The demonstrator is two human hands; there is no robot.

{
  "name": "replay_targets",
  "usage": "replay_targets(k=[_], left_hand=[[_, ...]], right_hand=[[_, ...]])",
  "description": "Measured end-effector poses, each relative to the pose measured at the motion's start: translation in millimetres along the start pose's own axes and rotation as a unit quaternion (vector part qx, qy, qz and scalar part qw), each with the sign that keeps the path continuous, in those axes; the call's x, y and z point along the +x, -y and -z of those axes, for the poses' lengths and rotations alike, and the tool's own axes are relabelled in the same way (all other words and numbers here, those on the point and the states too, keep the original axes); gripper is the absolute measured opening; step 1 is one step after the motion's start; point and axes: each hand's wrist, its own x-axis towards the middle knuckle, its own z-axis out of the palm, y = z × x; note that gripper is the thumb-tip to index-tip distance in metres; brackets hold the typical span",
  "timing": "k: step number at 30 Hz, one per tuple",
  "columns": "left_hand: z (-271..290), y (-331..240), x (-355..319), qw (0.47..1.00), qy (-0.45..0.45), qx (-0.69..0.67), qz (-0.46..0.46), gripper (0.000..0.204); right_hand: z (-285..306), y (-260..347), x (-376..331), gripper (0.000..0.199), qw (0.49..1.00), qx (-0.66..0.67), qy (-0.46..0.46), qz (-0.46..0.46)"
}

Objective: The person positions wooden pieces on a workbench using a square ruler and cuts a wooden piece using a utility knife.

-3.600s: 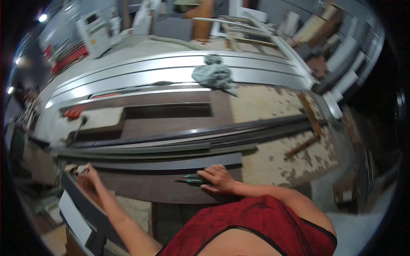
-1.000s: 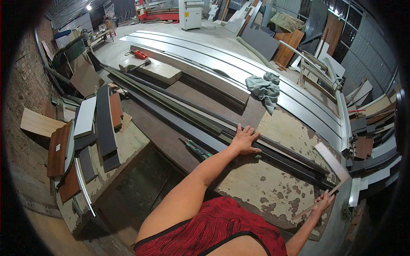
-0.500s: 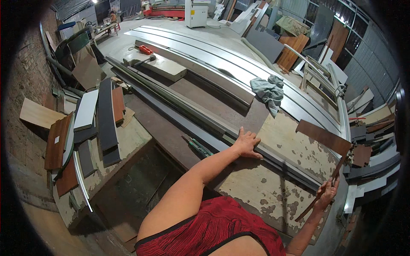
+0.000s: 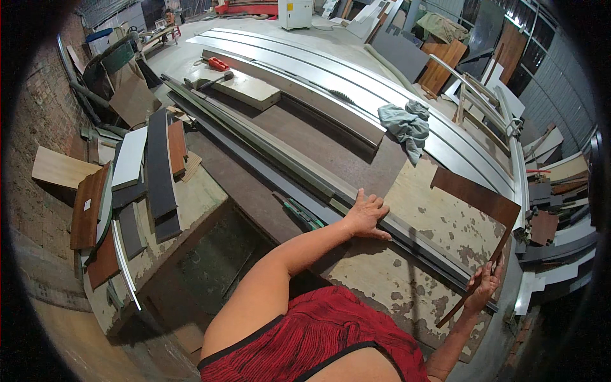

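L hand [image 4: 368, 215] flat on rail [image 4: 407, 230], R hand [image 4: 484, 284] gripping brown panel [image 4: 478, 198]

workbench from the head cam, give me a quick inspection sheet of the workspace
surface: worn wooden workbench, paint patchy and flaking.
job's things: left hand lies flat on the long grey rails; right hand grips the lower edge of a thin brown panel, tilted up off the bench.
clutter: grey-green rag, green-handled tool beside the rails, red tool at the far end.
grippers: left open, palm down; right closed on the panel.
cables: nothing seen.
surroundings: stacked board offcuts on a low bench to the left, panels leaning at the back and right, brick wall on the left.
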Motion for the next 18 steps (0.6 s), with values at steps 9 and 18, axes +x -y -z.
replay_targets(k=[9, 18], left_hand=[[-0.6, -4.1, -18.8, 0.999, -0.03, -0.017, -0.016, 0.081], [60.6, 19.0, -91.9, 0.935, -0.339, -0.066, 0.082, 0.039]], right_hand=[[-14.1, 4.1, 0.0, 0.047, 0.997, -0.012, 0.081, 0.015], [-17.0, 15.7, -0.2, 0.05, 0.987, -0.077, 0.14, -0.005]])
